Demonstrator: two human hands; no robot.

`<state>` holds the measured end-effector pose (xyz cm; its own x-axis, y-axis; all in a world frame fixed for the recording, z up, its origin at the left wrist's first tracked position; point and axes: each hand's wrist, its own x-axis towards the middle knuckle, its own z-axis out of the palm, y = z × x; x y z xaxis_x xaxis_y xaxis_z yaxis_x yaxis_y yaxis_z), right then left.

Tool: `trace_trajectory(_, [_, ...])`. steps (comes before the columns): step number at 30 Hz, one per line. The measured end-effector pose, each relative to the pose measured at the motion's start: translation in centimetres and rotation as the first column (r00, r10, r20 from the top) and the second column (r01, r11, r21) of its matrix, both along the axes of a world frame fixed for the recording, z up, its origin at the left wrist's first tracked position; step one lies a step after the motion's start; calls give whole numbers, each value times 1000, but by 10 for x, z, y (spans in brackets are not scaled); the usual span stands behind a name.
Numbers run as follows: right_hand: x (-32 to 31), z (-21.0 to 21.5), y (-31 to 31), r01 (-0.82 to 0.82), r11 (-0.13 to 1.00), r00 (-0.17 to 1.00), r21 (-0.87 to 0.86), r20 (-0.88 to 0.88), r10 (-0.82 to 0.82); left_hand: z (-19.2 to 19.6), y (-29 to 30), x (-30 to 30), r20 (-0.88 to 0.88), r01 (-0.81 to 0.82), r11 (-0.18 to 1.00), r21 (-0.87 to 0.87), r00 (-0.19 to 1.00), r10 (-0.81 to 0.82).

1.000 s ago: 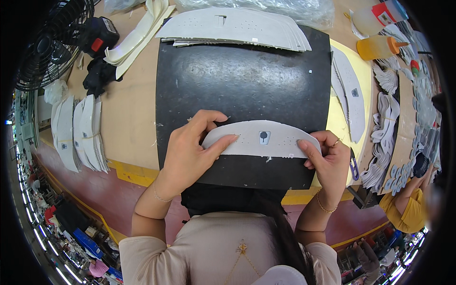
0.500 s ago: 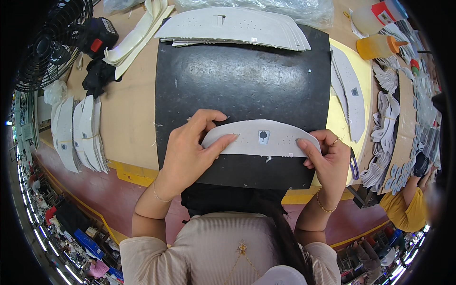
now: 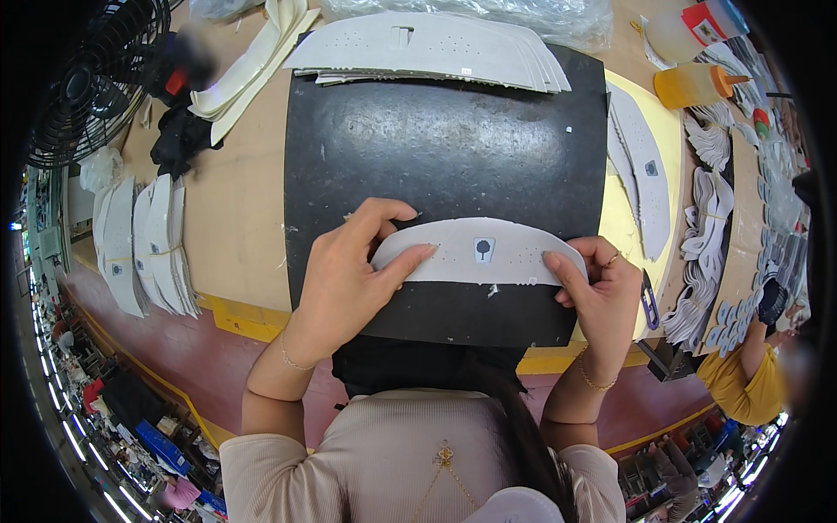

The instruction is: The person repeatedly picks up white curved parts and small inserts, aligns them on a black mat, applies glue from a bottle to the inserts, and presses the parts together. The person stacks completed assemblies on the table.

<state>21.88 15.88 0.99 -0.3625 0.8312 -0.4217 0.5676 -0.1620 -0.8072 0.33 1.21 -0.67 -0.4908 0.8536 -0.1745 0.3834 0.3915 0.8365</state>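
Between my two hands is a curved pale grey-white panel (image 3: 453,253) with small punched holes and a tree-shaped emblem (image 3: 484,251) at its middle. My left hand (image 3: 357,261) pinches the panel's left end, thumb on top. At the opposite end, my right hand (image 3: 597,283) grips it with the thumb above and the fingers curled beneath. A black mat (image 3: 427,157) lies under the panel. Along the mat's far edge rests a stack of similar panels (image 3: 427,52); the top one has a cut-out slot in place of an emblem.
Panels with emblems (image 3: 645,170) lie on a yellow sheet (image 3: 623,196) at right. Bundled panels (image 3: 161,248) stand at left, below a black fan (image 3: 87,83). An orange-tipped bottle (image 3: 693,85) and a clear bottle (image 3: 693,35) stand far right, near purple-handled snips (image 3: 649,305).
Both hands keep their hold on the panel, which has shifted very slightly to the left. Nothing else on the table has visibly moved.
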Motion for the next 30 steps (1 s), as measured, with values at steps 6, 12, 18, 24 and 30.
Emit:
trace_trajectory(6, [-2, 0, -2, -9, 999, 1000, 51, 25, 8, 3, 1, 0, -48, 24, 1000, -10, 999, -24])
trace_trajectory(12, [-2, 1, -3, -28, 997, 998, 71, 55, 25, 8, 3, 0, -137, 67, 998, -2, 988, -66])
trace_trajectory(18, [-2, -3, -9, -164, 948, 979, 274, 167, 121, 9, 2, 0, -315, 210, 978, -1, 928, -199])
trace_trajectory(24, [-8, 6, -8, -520, 541, 852, 661, 451, 266, 15, 7, 2, -641, 440, 895, -74, 667, -381])
trace_trajectory(30, [-13, 13, -7, -762, 236, 638, 603, 637, 432, 13, 11, 4, -707, 569, 813, -122, 526, -474])
